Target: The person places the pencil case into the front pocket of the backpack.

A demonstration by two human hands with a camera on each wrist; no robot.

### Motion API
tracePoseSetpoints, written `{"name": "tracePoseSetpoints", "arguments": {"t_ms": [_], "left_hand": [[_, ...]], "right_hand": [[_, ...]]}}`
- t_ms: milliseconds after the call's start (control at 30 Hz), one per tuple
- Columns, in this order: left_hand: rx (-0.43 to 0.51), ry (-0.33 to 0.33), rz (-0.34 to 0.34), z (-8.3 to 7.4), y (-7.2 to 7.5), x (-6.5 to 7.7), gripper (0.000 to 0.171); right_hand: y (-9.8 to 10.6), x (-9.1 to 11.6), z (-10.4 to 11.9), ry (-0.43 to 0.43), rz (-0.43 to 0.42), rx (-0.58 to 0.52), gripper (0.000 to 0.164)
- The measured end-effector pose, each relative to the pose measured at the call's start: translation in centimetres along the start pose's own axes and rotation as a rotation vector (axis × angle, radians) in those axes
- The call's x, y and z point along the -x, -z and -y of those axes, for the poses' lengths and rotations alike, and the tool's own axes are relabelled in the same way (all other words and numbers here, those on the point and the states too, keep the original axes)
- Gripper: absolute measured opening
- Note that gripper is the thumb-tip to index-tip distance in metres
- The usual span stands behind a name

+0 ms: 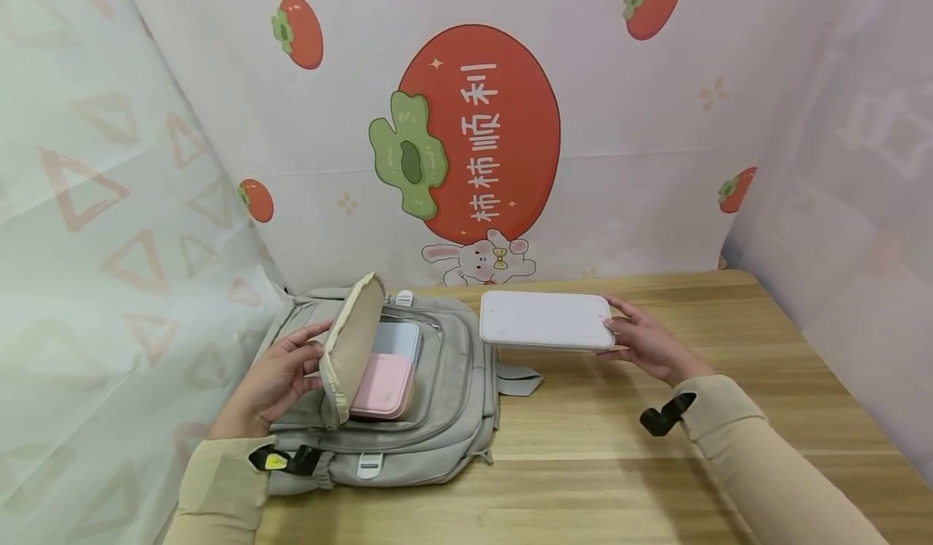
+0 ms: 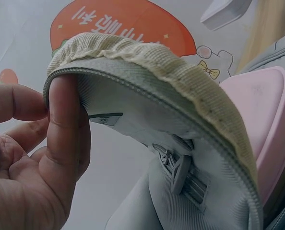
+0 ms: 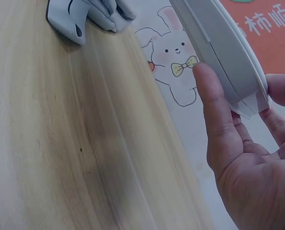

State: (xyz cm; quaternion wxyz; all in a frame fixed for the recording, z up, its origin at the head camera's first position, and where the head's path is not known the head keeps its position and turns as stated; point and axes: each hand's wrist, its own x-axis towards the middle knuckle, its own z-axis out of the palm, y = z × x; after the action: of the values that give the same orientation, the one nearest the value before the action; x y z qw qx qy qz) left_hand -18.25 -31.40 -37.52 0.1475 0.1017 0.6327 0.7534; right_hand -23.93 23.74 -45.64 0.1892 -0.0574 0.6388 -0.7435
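A grey backpack [image 1: 455, 415] lies flat on the wooden table, its front pocket unzipped. My left hand [image 1: 280, 379] pinches the edge of the raised pocket flap [image 1: 355, 342], thumb on one side and fingers on the other in the left wrist view. Inside the pocket sit a pink box [image 1: 382, 385] and a light blue box [image 1: 399, 339], partly hidden by the flap. To the right, my right hand [image 1: 649, 342] grips the end of a flat white case [image 1: 547, 320] with rounded corners. The case is held above the table, beside the backpack's right edge.
The wooden table [image 1: 583, 472] extends to the right and front. A grey strap [image 1: 519, 380] sticks out from the backpack onto it. Behind hangs a white cloth [image 1: 619, 205] printed with persimmons and a rabbit. Pale sheets [image 1: 109, 326] hang at both sides.
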Motion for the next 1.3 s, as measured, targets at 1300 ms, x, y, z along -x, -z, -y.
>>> {"name": "tracePoseSetpoints", "arguments": {"t_ms": [1300], "left_hand": [[-0.018,0.01,-0.034,-0.2,-0.4,0.0,0.037]], "right_hand": [[-4.8,-2.8,-1.5,-0.008,0.018,-0.004,0.064]]}}
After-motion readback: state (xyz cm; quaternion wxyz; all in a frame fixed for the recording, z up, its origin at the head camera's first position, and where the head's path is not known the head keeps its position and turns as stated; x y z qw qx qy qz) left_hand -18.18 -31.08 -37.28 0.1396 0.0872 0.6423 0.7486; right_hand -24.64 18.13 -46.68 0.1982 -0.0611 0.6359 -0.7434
